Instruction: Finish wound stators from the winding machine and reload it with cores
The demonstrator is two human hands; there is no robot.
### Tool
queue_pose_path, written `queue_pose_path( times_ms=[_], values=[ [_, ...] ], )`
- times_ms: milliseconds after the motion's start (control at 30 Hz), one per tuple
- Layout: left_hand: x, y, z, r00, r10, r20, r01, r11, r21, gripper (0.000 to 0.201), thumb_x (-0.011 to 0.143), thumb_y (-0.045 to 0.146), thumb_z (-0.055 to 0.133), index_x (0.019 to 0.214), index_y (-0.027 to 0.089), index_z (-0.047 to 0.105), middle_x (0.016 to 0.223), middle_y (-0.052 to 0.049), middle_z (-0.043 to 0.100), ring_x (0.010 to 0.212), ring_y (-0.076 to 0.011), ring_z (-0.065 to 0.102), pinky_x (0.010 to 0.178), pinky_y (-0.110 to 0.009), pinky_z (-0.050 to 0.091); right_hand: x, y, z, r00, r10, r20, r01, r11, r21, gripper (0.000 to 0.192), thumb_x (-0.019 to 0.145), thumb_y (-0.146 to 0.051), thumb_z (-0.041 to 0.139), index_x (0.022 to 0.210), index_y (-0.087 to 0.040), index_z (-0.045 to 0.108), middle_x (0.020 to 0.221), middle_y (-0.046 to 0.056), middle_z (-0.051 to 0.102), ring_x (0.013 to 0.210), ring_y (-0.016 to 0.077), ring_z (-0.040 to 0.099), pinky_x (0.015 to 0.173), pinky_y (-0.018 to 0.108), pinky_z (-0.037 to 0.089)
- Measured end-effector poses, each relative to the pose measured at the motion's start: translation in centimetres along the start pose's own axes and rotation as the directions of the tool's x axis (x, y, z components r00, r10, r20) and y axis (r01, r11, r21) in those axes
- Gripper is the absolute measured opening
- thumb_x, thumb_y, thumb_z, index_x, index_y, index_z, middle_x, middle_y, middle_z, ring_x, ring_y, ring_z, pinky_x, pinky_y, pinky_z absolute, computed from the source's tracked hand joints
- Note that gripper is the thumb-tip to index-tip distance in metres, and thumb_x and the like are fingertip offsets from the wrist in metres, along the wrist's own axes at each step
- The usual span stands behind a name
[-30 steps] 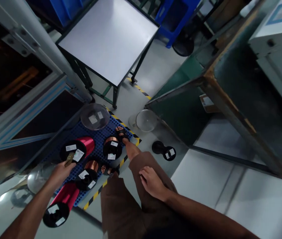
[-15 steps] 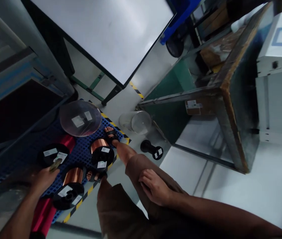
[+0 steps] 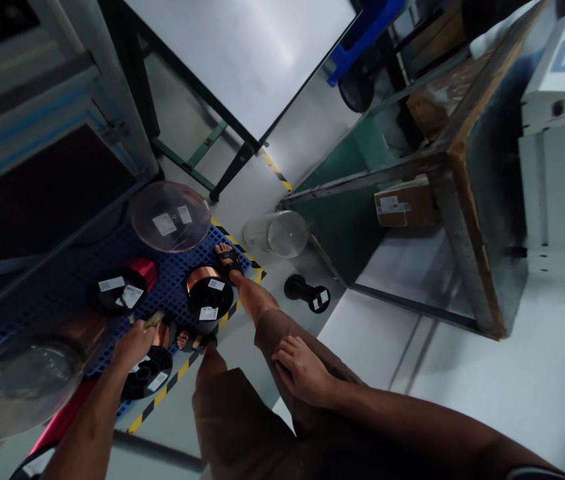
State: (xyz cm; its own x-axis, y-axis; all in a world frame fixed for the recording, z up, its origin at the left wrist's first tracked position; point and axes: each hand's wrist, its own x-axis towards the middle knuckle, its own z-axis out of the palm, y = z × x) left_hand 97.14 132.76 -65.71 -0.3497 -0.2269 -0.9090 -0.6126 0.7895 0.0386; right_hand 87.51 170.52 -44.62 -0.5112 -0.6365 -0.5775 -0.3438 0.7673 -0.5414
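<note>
My left hand (image 3: pixel 135 343) is closed around a slim olive-brown object (image 3: pixel 153 321), whose kind I cannot make out. It hovers over a copper wire spool (image 3: pixel 161 335) with black flanges, partly hidden behind the hand. Just beyond are a black-flanged spool with red winding (image 3: pixel 143 270) and another copper spool (image 3: pixel 203 275) by my foot. White labels mark their end faces. On my thigh (image 3: pixel 282 327) rests my right hand (image 3: pixel 302 370), its fingers loosely bent and nothing visible in them.
The spools stand on a blue grid pallet (image 3: pixel 175 267) edged by yellow-black floor tape. Clear plastic drums (image 3: pixel 170 217) (image 3: pixel 287 233) and a small black spool (image 3: pixel 307 293) stand around. A white-topped table (image 3: pixel 257 60) is ahead; a worn metal frame (image 3: pixel 455 167) is at right.
My left hand, holding the olive-brown object, has moved right, from the red spool to over the nearer copper spool. My right hand stays on my thigh. The view has shifted slightly.
</note>
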Motion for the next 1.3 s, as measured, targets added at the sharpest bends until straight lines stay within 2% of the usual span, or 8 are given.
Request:
queue_pose_path(
  times_ms=[267,467,600,700,800,1000,1167,1300],
  values=[
    [-0.5,1.5,8.7,0.953,-0.050,-0.298,0.073,0.995,0.066,0.036,0.091,0.041,0.058,0.118,0.016,0.059,0.122,-0.010,0.062,0.109,-0.0260,0.060,0.091,-0.049,0.050,-5.0,0.4,6.6,0.998,0.045,-0.033,-0.047,0.998,-0.049,0.015,0.085,-0.010,0.053,0.091,-0.017,0.064,0.088,0.007,0.064,0.089,0.0225,0.053,0.081,0.039,0.041],
    [1.3,0.7,9.7,0.876,-0.077,-0.477,0.066,0.997,-0.039,0.037,0.091,0.038,0.059,0.122,0.017,0.058,0.130,-0.011,0.057,0.117,-0.0285,0.056,0.097,-0.052,0.045,-7.6,0.3,10.6,0.996,0.081,-0.039,-0.083,0.995,-0.060,0.014,0.085,-0.010,0.053,0.090,-0.018,0.064,0.089,0.007,0.064,0.089,0.0232,0.052,0.081,0.040,0.041],
    [0.8,1.7,9.9,0.863,-0.073,-0.499,-0.006,0.988,-0.154,0.041,0.091,0.034,0.059,0.129,0.018,0.054,0.140,-0.012,0.051,0.127,-0.0316,0.050,0.103,-0.057,0.041,-8.5,0.6,12.8,0.991,0.132,-0.014,-0.133,0.990,-0.037,0.015,0.084,-0.012,0.054,0.093,-0.018,0.064,0.092,0.009,0.065,0.093,0.0255,0.052,0.083,0.043,0.042],
    [-2.5,4.4,10.7,0.890,-0.011,-0.455,-0.119,0.959,-0.256,0.040,0.091,0.033,0.060,0.128,0.018,0.055,0.138,-0.012,0.054,0.125,-0.0308,0.052,0.102,-0.057,0.043,-8.5,0.6,14.1,0.985,0.173,-0.016,-0.173,0.985,0.013,0.016,0.088,-0.016,0.052,0.099,-0.018,0.064,0.094,0.010,0.065,0.096,0.0267,0.053,0.087,0.046,0.042],
    [-8.6,8.1,12.0,0.917,0.113,-0.383,-0.269,0.883,-0.385,0.035,0.092,0.034,0.059,0.123,0.017,0.058,0.126,-0.010,0.062,0.114,-0.0264,0.060,0.095,-0.051,0.050,-8.6,-0.4,15.0,0.972,0.226,-0.069,-0.219,0.971,0.090,0.027,0.090,-0.020,0.053,0.116,-0.016,0.060,0.109,0.013,0.064,0.105,0.0271,0.055,0.095,0.046,0.043],
    [-21.5,13.7,14.5,0.908,0.324,-0.267,-0.420,0.699,-0.579,0.030,0.093,0.038,0.057,0.112,0.017,0.065,0.108,-0.008,0.072,0.098,-0.0219,0.069,0.089,-0.044,0.054,-9.3,-3.9,13.8,0.958,0.212,-0.191,-0.162,0.955,0.246,0.090,0.067,-0.032,0.080,0.143,-0.012,0.037,0.140,0.017,0.053,0.125,0.0272,0.054,0.104,0.033,0.045],
    [-25.9,16.5,16.1,0.888,0.413,-0.202,-0.440,0.637,-0.633,0.030,0.090,0.042,0.061,0.111,0.022,0.067,0.113,-0.008,0.073,0.106,-0.0227,0.069,0.094,-0.043,0.053,-10.5,-3.6,11.6,0.942,0.281,-0.182,-0.205,0.915,0.348,0.055,0.081,-0.017,0.066,0.133,-0.019,0.048,0.115,0.007,0.069,0.099,0.0200,0.068,0.084,0.029,0.055],
    [-25.2,19.1,18.5,0.894,0.423,-0.147,-0.400,0.609,-0.685,0.042,0.090,0.041,0.061,0.126,0.019,0.059,0.115,-0.009,0.072,0.102,-0.0233,0.069,0.093,-0.046,0.053,-11.4,3.0,10.7,0.919,0.390,-0.058,-0.347,0.870,0.349,0.024,0.095,-0.032,0.059,0.114,-0.017,0.062,0.108,0.006,0.067,0.090,0.0177,0.067,0.078,0.035,0.057]
  ],
)
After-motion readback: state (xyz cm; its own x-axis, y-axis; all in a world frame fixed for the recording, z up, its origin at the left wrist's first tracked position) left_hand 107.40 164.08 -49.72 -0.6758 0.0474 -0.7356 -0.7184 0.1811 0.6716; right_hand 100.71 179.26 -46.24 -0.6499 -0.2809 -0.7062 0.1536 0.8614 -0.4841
